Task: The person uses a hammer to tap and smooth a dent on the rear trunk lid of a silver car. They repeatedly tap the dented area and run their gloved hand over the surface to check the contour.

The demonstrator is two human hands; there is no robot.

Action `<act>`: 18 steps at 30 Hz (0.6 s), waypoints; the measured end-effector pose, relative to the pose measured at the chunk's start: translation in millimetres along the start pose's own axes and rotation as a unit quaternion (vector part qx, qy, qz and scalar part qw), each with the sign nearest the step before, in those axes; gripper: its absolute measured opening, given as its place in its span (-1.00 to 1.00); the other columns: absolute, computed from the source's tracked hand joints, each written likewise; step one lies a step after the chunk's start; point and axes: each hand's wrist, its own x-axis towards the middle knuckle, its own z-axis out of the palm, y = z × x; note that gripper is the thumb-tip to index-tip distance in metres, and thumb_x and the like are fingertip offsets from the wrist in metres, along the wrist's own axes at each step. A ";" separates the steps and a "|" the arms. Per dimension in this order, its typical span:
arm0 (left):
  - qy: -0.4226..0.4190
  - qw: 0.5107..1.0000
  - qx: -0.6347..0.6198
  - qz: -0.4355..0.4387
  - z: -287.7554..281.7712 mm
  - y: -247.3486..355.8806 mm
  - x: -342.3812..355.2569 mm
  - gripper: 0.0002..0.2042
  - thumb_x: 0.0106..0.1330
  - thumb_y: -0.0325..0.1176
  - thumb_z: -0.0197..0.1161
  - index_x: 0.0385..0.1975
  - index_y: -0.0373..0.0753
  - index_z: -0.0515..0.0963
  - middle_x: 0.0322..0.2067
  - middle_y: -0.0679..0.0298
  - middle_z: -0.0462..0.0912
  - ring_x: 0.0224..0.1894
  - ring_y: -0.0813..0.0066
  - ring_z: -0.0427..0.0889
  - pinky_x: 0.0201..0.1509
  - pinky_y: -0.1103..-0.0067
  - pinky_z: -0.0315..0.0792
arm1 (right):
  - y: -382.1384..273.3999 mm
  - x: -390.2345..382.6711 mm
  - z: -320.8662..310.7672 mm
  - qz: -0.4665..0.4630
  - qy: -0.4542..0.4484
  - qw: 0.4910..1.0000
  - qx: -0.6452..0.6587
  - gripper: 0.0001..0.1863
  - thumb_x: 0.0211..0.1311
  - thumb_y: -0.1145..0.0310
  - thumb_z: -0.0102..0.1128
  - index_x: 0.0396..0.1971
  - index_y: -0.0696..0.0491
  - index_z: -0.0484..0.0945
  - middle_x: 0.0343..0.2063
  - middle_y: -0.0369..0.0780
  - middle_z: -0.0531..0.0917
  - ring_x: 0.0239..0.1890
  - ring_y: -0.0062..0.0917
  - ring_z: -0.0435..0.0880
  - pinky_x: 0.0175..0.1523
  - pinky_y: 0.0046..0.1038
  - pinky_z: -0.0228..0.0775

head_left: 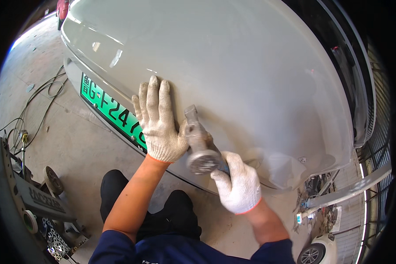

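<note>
A pale silver-grey car panel (pixel 251 79) curves across the upper half of the view, with a reflective, shiny surface. My left hand (pixel 160 125), in a knitted off-white glove, lies flat on it near its edge, fingers stretched out and open. My right hand (pixel 238 185), gloved too, is closed around the handle of a metal hammer (pixel 198 136). The hammer's head hangs over the panel just right of my left thumb, its round face toward me and slightly blurred. Whether it touches the panel I cannot tell. A green licence plate (pixel 114 112) sits below the panel's edge, partly covered by my left hand.
Black cables (pixel 35 108) snake over the concrete floor (pixel 68 136) at the left. A grey wheeled machine (pixel 48 200) stands at the lower left. A metal bar (pixel 352 189) and a white car (pixel 319 250) are at the lower right.
</note>
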 end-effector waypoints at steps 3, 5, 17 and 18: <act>-0.004 0.999 0.032 -0.011 5.8 0.5 -2.1 -0.20 0.47 -0.05 0.41 0.67 -0.26 0.38 0.67 -0.14 0.32 0.71 -0.36 0.24 0.80 -0.20 -0.11 | -7.9 27.0 -30.2 -0.053 -0.062 0.990 -0.115 -0.57 0.45 0.18 0.55 0.12 0.10 0.64 -0.27 -0.03 0.81 -0.35 -0.03 0.84 -0.29 -0.14 0.69; -0.037 0.996 0.085 0.016 5.1 -6.8 -5.8 -0.20 0.48 -0.05 0.41 0.66 -0.25 0.39 0.67 -0.13 0.32 0.71 -0.34 0.24 0.80 -0.19 -0.09 | -11.5 41.4 -44.0 -0.100 -0.070 0.986 -0.113 -0.57 0.43 0.17 0.55 0.09 0.12 0.63 -0.31 -0.04 0.79 -0.39 -0.01 0.81 -0.31 -0.12 0.67; -0.022 0.999 0.050 0.001 2.5 -6.4 0.0 -0.15 0.55 0.12 0.37 0.68 -0.29 0.34 0.67 -0.10 0.32 0.73 -0.29 0.23 0.79 -0.15 0.00 | -2.8 62.1 -57.7 -0.143 -0.080 0.977 -0.139 -0.61 0.49 0.10 0.51 -0.09 0.08 0.55 -0.42 -0.03 0.70 -0.48 -0.02 0.77 -0.41 -0.09 0.59; -0.011 0.999 0.040 0.009 4.5 -6.3 -1.2 -0.16 0.56 0.12 0.36 0.68 -0.30 0.34 0.68 -0.09 0.32 0.73 -0.30 0.22 0.79 -0.15 0.00 | 0.8 65.2 -57.3 -0.104 -0.093 0.978 -0.154 -0.61 0.49 0.09 0.51 -0.09 0.08 0.56 -0.41 -0.04 0.70 -0.47 -0.04 0.77 -0.41 -0.10 0.59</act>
